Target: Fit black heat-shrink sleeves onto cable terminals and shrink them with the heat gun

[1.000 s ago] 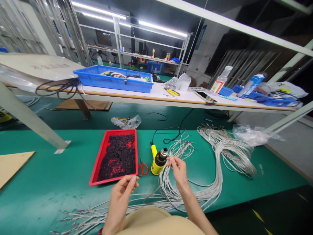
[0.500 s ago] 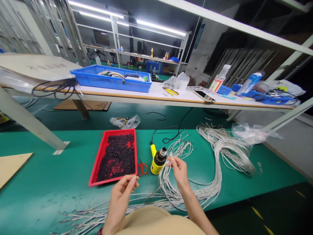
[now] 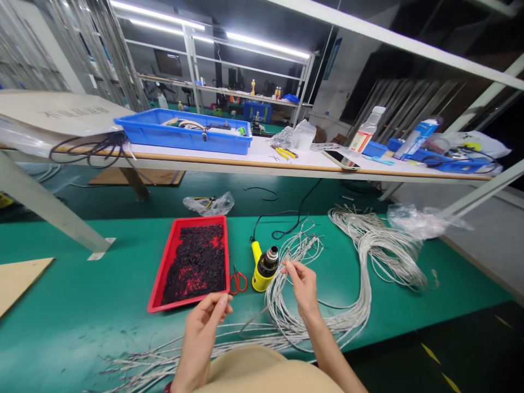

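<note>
My right hand (image 3: 305,286) is closed in a pinch on a thin white cable (image 3: 287,261), close to the metal nozzle of a yellow and black heat gun (image 3: 264,268) that stands nozzle up. My left hand (image 3: 207,322) has thumb and forefinger pressed together in front of a red tray (image 3: 154,295); whatever is between them is too small to make out. Small black pieces (image 3: 196,256) fill much of the tray. Loops of white cables (image 3: 282,311) lie under and around my right hand, and their ends spread out at lower left.
Red-handled scissors (image 3: 238,283) lie between tray and heat gun. A thick cable bundle (image 3: 364,273) curves over the green bench at right. Behind, a raised shelf (image 3: 262,161) carries a blue tray (image 3: 184,134), yellow pliers (image 3: 285,152) and a bottle (image 3: 367,131). A slanted post (image 3: 61,204) stands at left.
My right hand has shifted very slightly to the right, away from the heat gun. My left hand stays in nearly the same place.
</note>
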### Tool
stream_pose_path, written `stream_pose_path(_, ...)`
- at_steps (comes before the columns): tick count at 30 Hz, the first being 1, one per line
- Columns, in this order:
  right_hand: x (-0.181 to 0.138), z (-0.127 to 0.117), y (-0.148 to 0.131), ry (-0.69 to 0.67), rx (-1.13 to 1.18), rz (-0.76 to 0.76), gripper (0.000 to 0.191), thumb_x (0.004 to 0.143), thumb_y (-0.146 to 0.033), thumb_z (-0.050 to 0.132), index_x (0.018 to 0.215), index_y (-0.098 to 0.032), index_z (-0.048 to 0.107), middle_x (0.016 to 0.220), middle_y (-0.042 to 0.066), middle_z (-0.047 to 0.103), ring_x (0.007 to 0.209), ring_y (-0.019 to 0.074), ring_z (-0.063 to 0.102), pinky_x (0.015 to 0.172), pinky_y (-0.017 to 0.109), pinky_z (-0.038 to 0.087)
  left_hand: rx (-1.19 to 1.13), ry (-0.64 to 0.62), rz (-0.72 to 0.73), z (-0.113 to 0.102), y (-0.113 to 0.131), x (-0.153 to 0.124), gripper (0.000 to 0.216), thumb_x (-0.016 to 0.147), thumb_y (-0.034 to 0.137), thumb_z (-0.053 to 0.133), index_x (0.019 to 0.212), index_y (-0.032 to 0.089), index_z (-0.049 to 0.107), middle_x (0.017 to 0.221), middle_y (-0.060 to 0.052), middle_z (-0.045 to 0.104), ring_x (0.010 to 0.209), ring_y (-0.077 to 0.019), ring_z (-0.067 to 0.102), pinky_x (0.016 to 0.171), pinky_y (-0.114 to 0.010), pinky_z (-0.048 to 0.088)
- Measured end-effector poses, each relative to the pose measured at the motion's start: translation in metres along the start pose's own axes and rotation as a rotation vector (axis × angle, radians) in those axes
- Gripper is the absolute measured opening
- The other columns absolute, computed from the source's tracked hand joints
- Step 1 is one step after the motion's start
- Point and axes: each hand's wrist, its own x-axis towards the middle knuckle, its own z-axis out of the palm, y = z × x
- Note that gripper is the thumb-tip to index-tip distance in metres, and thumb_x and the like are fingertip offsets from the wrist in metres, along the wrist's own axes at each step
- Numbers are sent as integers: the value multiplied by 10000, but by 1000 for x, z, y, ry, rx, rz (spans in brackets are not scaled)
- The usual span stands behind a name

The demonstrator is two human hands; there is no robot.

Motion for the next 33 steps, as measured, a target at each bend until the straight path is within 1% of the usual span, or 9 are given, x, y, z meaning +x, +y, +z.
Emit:
stream_pose_path(2,2,0,-2,30,-67,-39,296,836,-423,591,819,-158,721,691,41,708,694,206,648,692,287,473,2,10,3,0,1,0,339,676,503,695,767,177,686,625,-1,637,630,-141,516,591,-219,393)
stream_pose_path(5,5,0,-6,65,-209,-140,250,827,-395,612,789,-174,724,711,39,710,681,203,644,695,297,468,4,17,2,-1,2,0,340,676,503,694,768,176,686,628,-2,635,635,-144,515,596,-223,393)
stream_pose_path(9,8,1,-12,19,-359,-293,196,838,-340,609,846,-189,735,740,43,706,679,192,626,678,296,459,-7,23,-1,-3,1,-1,332,682,492,692,778,174,685,636,-4,633,644,-147,511,605,-226,390)
stream_pose_path(14,10,2,-17,-10,-535,-429,209,872,-326,579,847,-188,733,721,45,698,682,201,589,688,313,427,-24,35,-10,-5,0,-1,333,687,490,689,791,173,684,644,-4,629,653,-151,511,609,-229,390)
stream_pose_path(19,12,2,-18,-39,-620,-458,224,884,-326,562,821,-188,727,706,42,692,685,206,583,695,320,397,-17,42,-7,-5,1,-2,354,676,513,689,779,173,691,634,-5,632,642,-146,509,602,-224,394)
stream_pose_path(23,11,2,-17,-53,-596,-426,227,883,-325,558,810,-188,724,691,39,684,671,202,581,680,308,400,-16,47,-6,-5,2,-3,365,662,525,696,769,177,694,631,-5,637,636,-141,511,595,-217,398)
stream_pose_path(27,10,3,-16,-48,-573,-387,226,877,-328,559,810,-192,727,690,39,681,666,200,584,676,302,405,-29,27,-14,-5,1,-3,337,681,505,691,777,182,689,633,5,633,641,-134,503,602,-208,391)
stream_pose_path(33,8,4,-15,-42,-578,-398,238,883,-337,548,819,-196,729,694,37,686,674,199,585,686,307,396,1,45,-3,-5,2,-4,371,671,530,685,773,174,690,637,-7,634,639,-147,514,601,-224,401)
